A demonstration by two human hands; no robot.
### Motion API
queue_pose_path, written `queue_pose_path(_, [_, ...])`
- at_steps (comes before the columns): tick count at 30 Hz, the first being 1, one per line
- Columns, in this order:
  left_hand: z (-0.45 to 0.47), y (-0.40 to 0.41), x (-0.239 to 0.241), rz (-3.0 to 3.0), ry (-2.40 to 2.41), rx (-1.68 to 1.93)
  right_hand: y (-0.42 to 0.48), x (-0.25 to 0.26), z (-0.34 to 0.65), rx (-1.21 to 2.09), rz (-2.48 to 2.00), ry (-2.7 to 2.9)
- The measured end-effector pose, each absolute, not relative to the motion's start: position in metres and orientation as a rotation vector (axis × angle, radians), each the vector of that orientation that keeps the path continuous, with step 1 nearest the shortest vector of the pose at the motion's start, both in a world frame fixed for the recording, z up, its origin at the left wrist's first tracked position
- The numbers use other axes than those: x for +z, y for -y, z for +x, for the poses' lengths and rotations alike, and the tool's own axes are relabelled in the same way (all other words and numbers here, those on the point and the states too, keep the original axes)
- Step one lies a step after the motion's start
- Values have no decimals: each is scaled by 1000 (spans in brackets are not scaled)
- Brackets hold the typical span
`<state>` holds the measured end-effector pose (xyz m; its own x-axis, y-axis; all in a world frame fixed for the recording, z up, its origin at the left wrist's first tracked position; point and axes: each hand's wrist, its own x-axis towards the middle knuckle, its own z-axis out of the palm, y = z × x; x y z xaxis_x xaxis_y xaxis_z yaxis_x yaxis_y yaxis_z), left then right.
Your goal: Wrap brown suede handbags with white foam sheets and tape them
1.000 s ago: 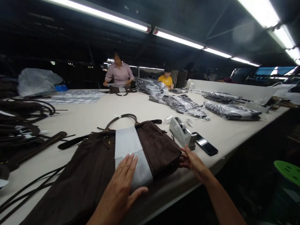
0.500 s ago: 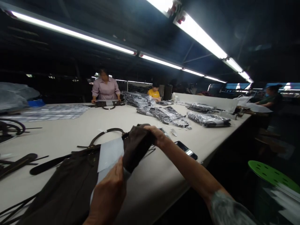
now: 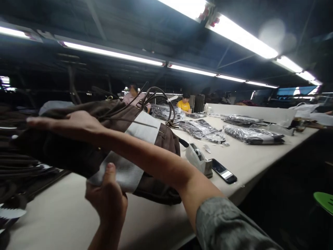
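Note:
A dark brown fabric bag (image 3: 166, 146) with thin looped handles is tilted up above the table in front of me. A pale band (image 3: 127, 175), like paper or thin foam, runs round its middle. My left hand (image 3: 109, 198) grips the lower edge at this band, thumb on top. Crossing over the bag, my right arm reaches far left, where my right hand (image 3: 75, 125) grasps the bag's dark left part. One finger stretches along the fabric; the others are mostly hidden.
A tape dispenser (image 3: 196, 156) and a phone (image 3: 223, 171) lie right of the bag. Plastic-wrapped bags (image 3: 253, 134) lie farther back on the pale table (image 3: 161, 225). Dark fabric pieces (image 3: 20, 177) are stacked at left. Two people work across the table. A green stool (image 3: 324, 199) stands at right.
The bag has been lifted and turned, its handles now upright at the far side. My right hand has swung from its right end to the left. The view has turned left.

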<state>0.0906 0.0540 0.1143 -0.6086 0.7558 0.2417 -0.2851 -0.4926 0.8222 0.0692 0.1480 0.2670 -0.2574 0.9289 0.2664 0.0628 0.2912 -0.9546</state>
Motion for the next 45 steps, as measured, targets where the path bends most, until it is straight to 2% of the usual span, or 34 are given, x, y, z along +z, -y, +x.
queue_pose_path(3, [78,-37,73,574,-1161,1861,-125,200,81,706,-832,2433])
queue_pose_path(5, [61,-33,50,392,-1275,1674,-113,162,106,550,-786,2557])
queue_pose_path(8, [34,-32,25,194,-1241,1479,-109,122,161,439,-907,2454])
queue_pose_path(13, [16,-29,12,197,-1056,1495,-111,77,247,359,-1364,2135])
queue_pose_path(21, [33,-27,13,316,-1204,1424,-80,-10,250,558,-1382,2398])
queue_pose_path(24, [29,-28,10,348,-1274,1400,-78,-11,249,618,-1346,2308])
queue_pose_path(27, [23,-30,12,350,-1337,1380,-68,2,264,657,-1323,1991])
queue_pose_path(32, [32,-23,21,325,-1360,1332,-45,18,313,190,-1713,1392])
queue_pose_path(34, [45,-13,24,284,-1391,1284,-44,19,333,157,-1930,1349])
queue_pose_path(39, [64,10,23,263,-1389,1139,-65,23,363,394,-2135,1352])
queue_pose_path(45, [39,-16,29,277,-1370,1025,-62,25,365,1018,-1899,1087])
